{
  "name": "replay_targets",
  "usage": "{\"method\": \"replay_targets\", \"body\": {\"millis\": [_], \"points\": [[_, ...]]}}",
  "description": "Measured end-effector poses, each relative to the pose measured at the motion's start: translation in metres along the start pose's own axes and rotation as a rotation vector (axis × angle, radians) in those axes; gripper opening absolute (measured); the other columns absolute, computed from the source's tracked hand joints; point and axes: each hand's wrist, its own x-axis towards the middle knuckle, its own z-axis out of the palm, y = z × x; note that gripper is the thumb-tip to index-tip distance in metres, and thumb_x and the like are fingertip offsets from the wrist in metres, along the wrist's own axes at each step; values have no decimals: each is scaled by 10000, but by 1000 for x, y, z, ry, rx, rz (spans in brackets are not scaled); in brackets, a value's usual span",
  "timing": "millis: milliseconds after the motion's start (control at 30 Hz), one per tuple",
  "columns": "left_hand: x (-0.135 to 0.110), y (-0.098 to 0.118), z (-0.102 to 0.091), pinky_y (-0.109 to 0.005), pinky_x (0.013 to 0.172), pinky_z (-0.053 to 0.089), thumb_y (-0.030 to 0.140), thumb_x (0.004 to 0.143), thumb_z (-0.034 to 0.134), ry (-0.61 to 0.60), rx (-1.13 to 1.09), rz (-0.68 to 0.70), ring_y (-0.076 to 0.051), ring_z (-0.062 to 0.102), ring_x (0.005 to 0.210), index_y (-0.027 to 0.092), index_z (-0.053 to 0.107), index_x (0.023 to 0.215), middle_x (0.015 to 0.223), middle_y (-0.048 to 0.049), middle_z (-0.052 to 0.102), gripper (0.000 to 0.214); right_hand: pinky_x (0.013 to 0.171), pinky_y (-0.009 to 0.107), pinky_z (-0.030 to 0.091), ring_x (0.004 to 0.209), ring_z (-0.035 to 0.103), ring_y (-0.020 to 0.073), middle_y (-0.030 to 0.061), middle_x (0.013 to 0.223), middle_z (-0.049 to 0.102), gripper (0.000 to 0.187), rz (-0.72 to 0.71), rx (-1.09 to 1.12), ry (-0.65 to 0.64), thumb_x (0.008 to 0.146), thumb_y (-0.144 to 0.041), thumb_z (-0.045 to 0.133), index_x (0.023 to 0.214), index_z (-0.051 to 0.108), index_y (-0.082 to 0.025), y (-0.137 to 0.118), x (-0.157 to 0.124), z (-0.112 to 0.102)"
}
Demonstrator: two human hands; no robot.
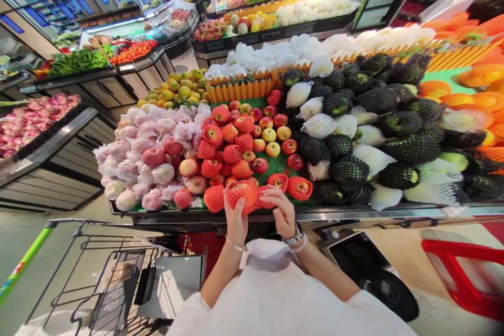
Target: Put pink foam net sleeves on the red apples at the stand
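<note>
My left hand (236,220) is closed around an apple in a red foam net (241,192), held just above the front edge of the fruit display. Close by on the right, my right hand (282,212) has its fingers bent and apart. Its fingertips overlap another bit of red netting (264,197); whether they touch it I cannot tell. Beyond both hands lie netted red apples (231,154) and bare red-and-yellow apples (272,148) on a green mat (271,165). Two more netted apples (300,188) rest right of my right hand.
Plastic-wrapped pink fruit (145,136) is piled to the left. Dark and white netted fruit (394,121) fills the right side. A metal rail (338,215) edges the display. A shopping cart (74,257) stands lower left, a red plastic frame (452,273) lower right.
</note>
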Motion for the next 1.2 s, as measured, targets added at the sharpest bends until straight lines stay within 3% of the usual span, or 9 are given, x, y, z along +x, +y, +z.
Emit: {"method": "replay_targets", "body": {"millis": [100,233,333,467,600,700,833,1067,1200], "points": [[-5,-4,0,-431,1024,412,294,592,834,-10,318,383,-269,560,1130,221,567,1176,1217,-92,581,646,1042,510,416,1198,549,253,92,1264,588,428,265,272,284,968,-453,309,1228,581,-248,-9,9,9],[-10,-15,-4,-517,1011,405,334,473,896,-260,443,646,-329,573,1099,213,593,1149,1145,-126,614,750,1082,489,393,1278,497,258,81,1361,542,549,400,537,169,961,-514,213,1248,577,-221,-25,13,26],[-11,-20,-7,-549,1046,355,464,468,895,-408,433,625,-360,550,1141,220,593,1169,1188,-143,600,801,1037,476,434,1177,580,255,56,1226,641,516,415,503,191,965,-444,196,1105,649,-240,-35,8,30],[-10,-21,-7,-554,1122,244,467,418,916,-346,480,676,-390,442,1274,218,602,1193,1243,-137,583,872,1009,450,440,1075,627,251,55,1093,688,434,355,438,178,954,-454,303,1007,684,-251,-37,8,21],[-8,-25,-1,-578,1146,204,463,543,861,-378,558,719,-380,403,1317,225,550,1271,1336,-144,523,826,880,380,491,923,649,237,67,924,702,342,341,390,188,906,-436,461,811,700,-211,-37,16,12],[-6,-32,3,-575,1125,277,429,653,797,-463,572,797,-357,394,1331,246,470,1330,1415,-142,443,774,838,360,488,876,637,226,74,909,690,326,348,420,235,901,-405,477,779,694,-194,-35,17,9],[-3,-40,8,-513,1070,407,512,701,763,-530,502,699,-340,413,1323,276,468,1319,1424,-127,427,724,855,367,470,884,621,224,72,908,675,311,301,420,261,914,-377,463,808,694,-199,-29,15,6],[6,-51,22,-528,1028,439,594,587,811,-446,446,566,-355,504,1232,246,468,1305,1297,-149,525,869,1041,445,392,1186,535,269,81,1121,658,614,335,396,217,960,-556,179,1014,701,-237,-8,16,-1],[10,-63,26,-491,941,500,541,647,799,-435,480,614,-319,591,1105,230,466,1286,1192,-150,563,784,1134,464,296,1337,417,249,39,1277,607,564,388,374,281,975,-508,199,1079,700,-270,4,13,-3]]}}
